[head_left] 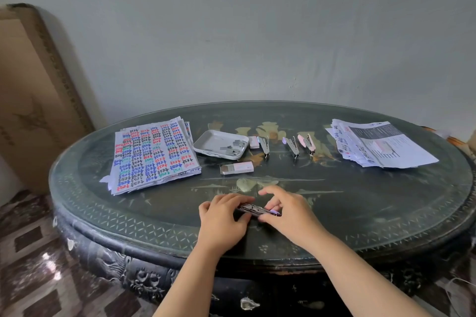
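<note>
A stapler (251, 208) is held low over the counter (386, 201), between the two hands. Its left end is gripped by the curled fingers of the left hand (222, 219), and its right end is pinched by the right hand (288, 210). A small box (237, 168) is seen just beyond the hands.

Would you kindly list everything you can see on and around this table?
table: one, dark, centre
cardboard box: one, brown, left wall
handwritten sheets: one stack, multicoloured, table's left
tray: one, white, holding staples, mid-table
staple box: one, pinkish, before tray
small box: one, white, beside tray
staplers: three, metal, right of tray
printed sheets: one stack, white, table's right
purple stapler: one, near edge
left hand, right hand: both holding purple stapler
</note>
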`<state>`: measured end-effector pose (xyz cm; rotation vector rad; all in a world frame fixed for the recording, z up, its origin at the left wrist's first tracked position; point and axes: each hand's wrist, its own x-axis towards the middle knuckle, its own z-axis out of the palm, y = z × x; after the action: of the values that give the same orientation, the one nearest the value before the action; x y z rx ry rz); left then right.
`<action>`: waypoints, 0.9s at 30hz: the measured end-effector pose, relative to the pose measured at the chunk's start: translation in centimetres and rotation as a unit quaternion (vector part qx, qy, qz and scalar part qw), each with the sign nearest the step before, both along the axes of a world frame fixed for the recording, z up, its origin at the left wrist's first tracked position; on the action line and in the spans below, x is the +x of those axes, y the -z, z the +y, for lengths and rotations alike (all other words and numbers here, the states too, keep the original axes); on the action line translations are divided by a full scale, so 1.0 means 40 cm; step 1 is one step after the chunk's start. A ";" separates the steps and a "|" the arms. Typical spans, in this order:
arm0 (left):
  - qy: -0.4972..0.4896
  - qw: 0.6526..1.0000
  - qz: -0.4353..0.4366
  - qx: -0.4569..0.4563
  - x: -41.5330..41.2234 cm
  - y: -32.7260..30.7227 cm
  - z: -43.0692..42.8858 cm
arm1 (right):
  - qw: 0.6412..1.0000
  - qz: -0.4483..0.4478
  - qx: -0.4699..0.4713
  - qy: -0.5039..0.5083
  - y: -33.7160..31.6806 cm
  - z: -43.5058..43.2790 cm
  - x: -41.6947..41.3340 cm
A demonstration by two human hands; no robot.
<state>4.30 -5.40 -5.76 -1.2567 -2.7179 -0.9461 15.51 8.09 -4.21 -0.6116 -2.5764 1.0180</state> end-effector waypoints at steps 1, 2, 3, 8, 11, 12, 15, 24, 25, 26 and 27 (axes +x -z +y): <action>0.004 1.000 0.004 0.000 -0.001 0.002 -0.001 | 1.000 0.007 -0.008 -0.002 0.004 0.004 0.004; 0.007 1.000 0.004 0.001 -0.002 0.002 -0.003 | 1.000 0.007 -0.007 -0.009 0.006 0.008 0.008; 0.010 1.000 0.003 0.000 -0.004 0.003 -0.004 | 1.000 0.005 0.004 -0.023 0.003 0.011 0.011; 0.018 1.000 -0.005 0.001 -0.005 0.001 -0.003 | 0.989 -0.043 0.068 -0.120 -0.016 0.038 0.022; 0.018 1.000 -0.017 0.008 -0.009 0.003 -0.005 | 0.981 -0.070 0.088 -0.158 -0.018 0.044 0.021; 0.019 1.000 -0.019 0.008 -0.009 0.003 -0.006 | 0.979 -0.076 0.096 -0.164 -0.016 0.046 0.021; 0.024 0.999 -0.023 0.003 -0.011 0.004 -0.008 | 0.975 -0.084 0.116 -0.170 -0.012 0.053 0.020; 0.030 1.000 -0.007 -0.002 -0.014 0.007 -0.008 | 0.953 -0.114 0.209 -0.190 -0.035 0.042 0.015; 0.030 1.000 -0.006 -0.002 -0.014 0.009 -0.008 | 0.951 -0.120 0.212 -0.191 -0.038 0.042 0.013; 0.031 1.000 -0.004 -0.002 -0.014 0.010 -0.008 | 0.950 -0.124 0.214 -0.193 -0.041 0.040 0.012; 0.031 1.000 -0.002 -0.003 -0.014 0.011 -0.008 | 0.948 -0.125 0.217 -0.194 -0.044 0.039 0.012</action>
<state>3.73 -5.72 -6.22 -1.3482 -2.7016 -0.9481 16.00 9.64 -2.46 -0.1238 -3.0888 0.4500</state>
